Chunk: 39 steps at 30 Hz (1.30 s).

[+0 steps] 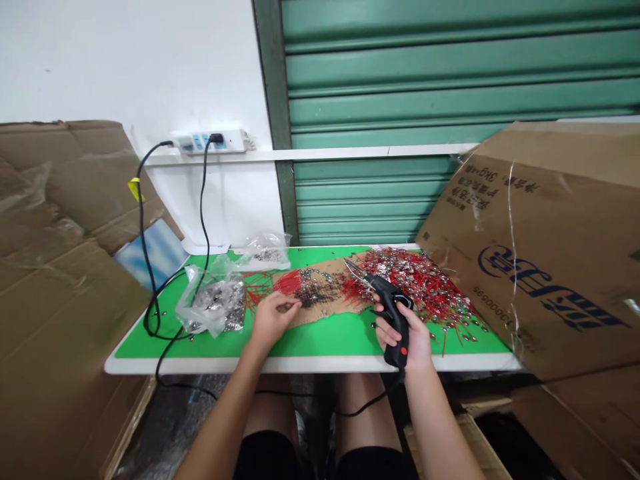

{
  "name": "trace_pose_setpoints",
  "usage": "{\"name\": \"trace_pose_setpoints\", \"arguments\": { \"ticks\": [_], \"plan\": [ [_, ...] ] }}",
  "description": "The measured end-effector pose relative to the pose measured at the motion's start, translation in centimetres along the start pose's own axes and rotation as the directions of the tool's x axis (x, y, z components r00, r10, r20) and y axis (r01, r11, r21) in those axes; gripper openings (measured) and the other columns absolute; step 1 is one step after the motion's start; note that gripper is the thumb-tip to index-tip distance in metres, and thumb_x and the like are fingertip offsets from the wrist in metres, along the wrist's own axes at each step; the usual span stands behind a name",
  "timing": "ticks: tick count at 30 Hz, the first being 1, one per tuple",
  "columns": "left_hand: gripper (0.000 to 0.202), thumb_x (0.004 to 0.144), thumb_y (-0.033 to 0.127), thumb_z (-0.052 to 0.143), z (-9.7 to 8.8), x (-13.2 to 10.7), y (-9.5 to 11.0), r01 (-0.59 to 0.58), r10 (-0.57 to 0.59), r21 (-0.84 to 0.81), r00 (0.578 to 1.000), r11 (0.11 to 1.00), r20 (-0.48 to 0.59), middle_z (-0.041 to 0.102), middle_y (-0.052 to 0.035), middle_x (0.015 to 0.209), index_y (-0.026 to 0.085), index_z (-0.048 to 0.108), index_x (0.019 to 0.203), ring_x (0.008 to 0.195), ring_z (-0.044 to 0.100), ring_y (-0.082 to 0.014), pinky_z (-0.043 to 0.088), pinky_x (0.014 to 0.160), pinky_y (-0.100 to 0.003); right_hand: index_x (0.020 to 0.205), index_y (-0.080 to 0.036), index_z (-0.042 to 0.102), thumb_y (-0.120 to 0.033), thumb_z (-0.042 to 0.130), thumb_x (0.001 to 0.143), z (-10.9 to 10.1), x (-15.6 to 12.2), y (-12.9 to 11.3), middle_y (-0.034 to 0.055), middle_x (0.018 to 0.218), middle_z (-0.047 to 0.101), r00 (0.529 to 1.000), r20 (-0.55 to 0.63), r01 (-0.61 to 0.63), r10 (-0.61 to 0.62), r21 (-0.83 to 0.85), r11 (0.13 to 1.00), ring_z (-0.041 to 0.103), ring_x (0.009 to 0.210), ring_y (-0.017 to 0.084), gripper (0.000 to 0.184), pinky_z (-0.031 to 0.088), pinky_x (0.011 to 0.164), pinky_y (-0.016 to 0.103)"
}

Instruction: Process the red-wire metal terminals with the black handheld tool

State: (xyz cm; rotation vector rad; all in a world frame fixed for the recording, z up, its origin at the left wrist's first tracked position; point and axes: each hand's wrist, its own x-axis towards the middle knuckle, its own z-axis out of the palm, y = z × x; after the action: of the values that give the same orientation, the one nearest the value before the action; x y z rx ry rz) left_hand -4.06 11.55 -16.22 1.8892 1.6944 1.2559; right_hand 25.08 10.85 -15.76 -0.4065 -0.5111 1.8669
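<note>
My right hand [416,337] is wrapped round the handle of a black soldering gun [393,310], whose thin metal tip points up and left over the work. At the left end of a brown cardboard strip [313,315], my left hand [270,320] has thumb and forefinger pinched together. Whatever those fingers hold is too small to make out. Just beyond them, short red wires [287,283] lie side by side, next to rows of small dark marks and shiny metal pieces on the cardboard. A large heap of red wires with silvery ends [420,280] covers the right side.
On the green tabletop [320,343], a clear bag of small metal parts [220,300] lies left, with a smaller bag [267,252] behind. Black cords run from a power strip [213,141] past the left edge. Cardboard sheets [550,253] flank both sides.
</note>
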Motion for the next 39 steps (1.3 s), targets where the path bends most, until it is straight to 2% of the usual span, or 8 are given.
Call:
{"name": "trace_pose_setpoints", "arguments": {
  "ticks": [4,7,9,16,18,24,34,39],
  "plan": [
    [0.018,0.087,0.031,0.066,4.0,2.4,4.4,0.039,-0.039,-0.058,0.999,0.998,0.004,0.074,-0.0059,0.086,0.019,0.079,0.089,0.076,0.065,-0.015,0.052,0.072,-0.026,0.112,-0.017,0.06,-0.028,0.058,0.091,0.1,-0.2,0.0,0.0015,0.083,0.059,0.999,0.013,0.036,-0.035,-0.02,0.999,0.031,0.041,0.005,0.024,0.041,0.034,0.015],
    [0.036,0.08,0.04,0.074,7.1,3.5,7.0,0.006,-0.008,0.011,0.976,1.0,0.218,0.075,-0.0089,0.099,0.017,0.077,0.108,0.086,0.068,-0.0197,0.054,0.081,-0.03,0.111,-0.016,0.061,-0.027,0.057,0.092,0.1,-0.4,-0.1,0.0015,0.083,0.058,1.0,-0.004,0.021,-0.021,0.024,0.999,0.032,0.04,0.004,0.022,0.041,0.034,0.014],
    [0.045,0.081,0.044,0.072,7.7,3.9,7.5,-0.031,0.007,0.083,0.961,0.996,0.277,0.074,-0.0091,0.106,0.019,0.072,0.118,0.093,0.069,-0.0216,0.054,0.084,-0.03,0.111,-0.015,0.061,-0.026,0.055,0.092,0.1,-0.4,-0.1,0.0018,0.084,0.059,1.0,-0.011,0.006,-0.005,0.06,0.998,0.033,0.04,0.003,0.022,0.041,0.034,0.014],
    [0.027,0.088,0.028,0.057,2.5,7.4,3.1,0.08,-0.165,0.433,0.973,0.898,0.163,0.076,-0.0079,0.099,0.021,0.076,0.106,0.089,0.069,-0.0217,0.049,0.076,-0.028,0.113,-0.017,0.06,-0.027,0.055,0.093,0.0,0.2,0.0,0.0019,0.083,0.061,1.0,0.001,-0.01,0.01,0.036,0.999,0.034,0.04,0.004,0.023,0.041,0.034,0.015],
    [0.026,0.086,0.026,0.058,1.5,8.9,2.1,0.038,-0.16,0.476,0.963,0.878,0.219,0.076,-0.0074,0.098,0.021,0.077,0.103,0.089,0.069,-0.0211,0.048,0.074,-0.026,0.114,-0.017,0.06,-0.027,0.057,0.092,0.0,0.2,0.0,0.0019,0.083,0.062,1.0,-0.003,-0.009,0.009,0.031,0.999,0.034,0.04,0.004,0.024,0.041,0.034,0.015],
    [0.025,0.083,0.031,0.064,1.7,11.2,1.5,-0.076,-0.142,0.549,0.928,0.833,0.344,0.077,-0.0071,0.096,0.022,0.08,0.101,0.085,0.069,-0.022,0.049,0.073,-0.027,0.115,-0.016,0.06,-0.028,0.058,0.091,-0.4,0.2,0.0,0.0021,0.084,0.062,1.0,0.015,0.023,-0.023,0.01,1.0,0.03,0.04,0.004,0.027,0.039,0.033,0.015],
    [0.023,0.089,0.033,0.062,2.0,10.8,1.5,-0.102,-0.125,0.578,0.933,0.809,0.339,0.076,-0.0116,0.094,0.019,0.08,0.092,0.085,0.068,-0.0229,0.047,0.074,-0.028,0.113,-0.014,0.061,-0.025,0.056,0.091,0.1,0.2,0.0,0.0021,0.082,0.062,1.0,-0.008,0.008,-0.008,0.039,0.999,0.032,0.04,0.004,0.024,0.039,0.033,0.015],
    [0.028,0.095,0.035,0.054,1.0,9.8,2.4,-0.188,0.041,0.548,0.962,0.815,0.269,0.072,-0.011,0.104,0.018,0.077,0.098,0.096,0.065,-0.0224,0.047,0.078,-0.027,0.111,-0.015,0.062,-0.026,0.056,0.092,0.2,0.0,0.0,0.0021,0.083,0.061,1.0,-0.01,0.012,-0.012,0.031,0.999,0.033,0.04,0.004,0.022,0.039,0.033,0.015]
  ]
}}
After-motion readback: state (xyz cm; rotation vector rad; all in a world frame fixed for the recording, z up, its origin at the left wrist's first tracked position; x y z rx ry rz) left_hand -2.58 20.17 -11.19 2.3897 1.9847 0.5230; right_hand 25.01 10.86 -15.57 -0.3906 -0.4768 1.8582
